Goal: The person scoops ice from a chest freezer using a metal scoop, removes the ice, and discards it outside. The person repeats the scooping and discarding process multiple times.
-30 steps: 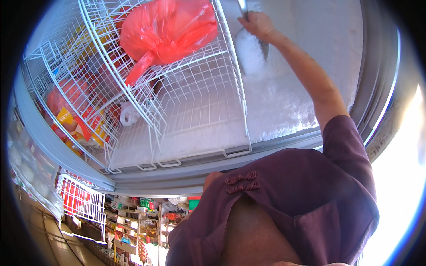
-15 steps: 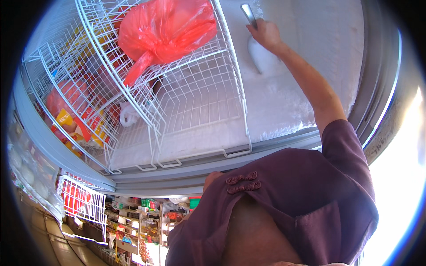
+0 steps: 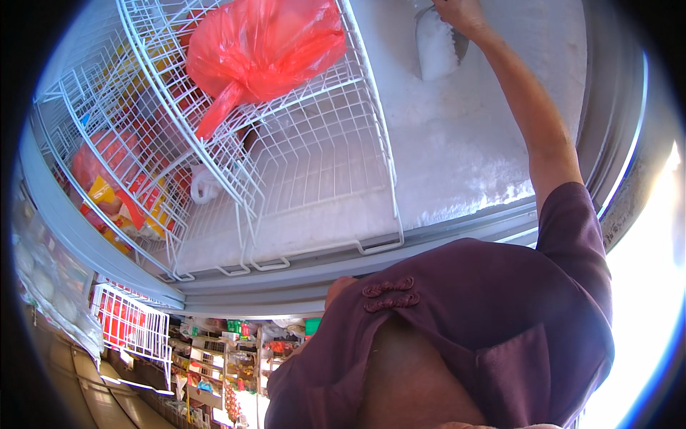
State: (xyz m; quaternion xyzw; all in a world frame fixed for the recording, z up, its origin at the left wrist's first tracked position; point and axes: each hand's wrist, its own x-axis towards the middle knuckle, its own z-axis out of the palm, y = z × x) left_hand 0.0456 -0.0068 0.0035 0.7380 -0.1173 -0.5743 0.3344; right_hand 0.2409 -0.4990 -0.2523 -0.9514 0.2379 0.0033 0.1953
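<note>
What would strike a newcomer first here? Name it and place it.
The red bag stands out most, lying in a white wire basket at the upper left of the frosted freezer. At the top right, the right hand grips a scoop heaped with white frost. Lower left, more baskets hold red and yellow packets.

Red plastic bag [image 3: 264, 50] in upper wire basket; red-yellow packets [image 3: 118, 200] lower left.

Open frosted space [image 3: 464, 143] lies right of the wire basket [image 3: 321, 179], which blocks the left.
</note>
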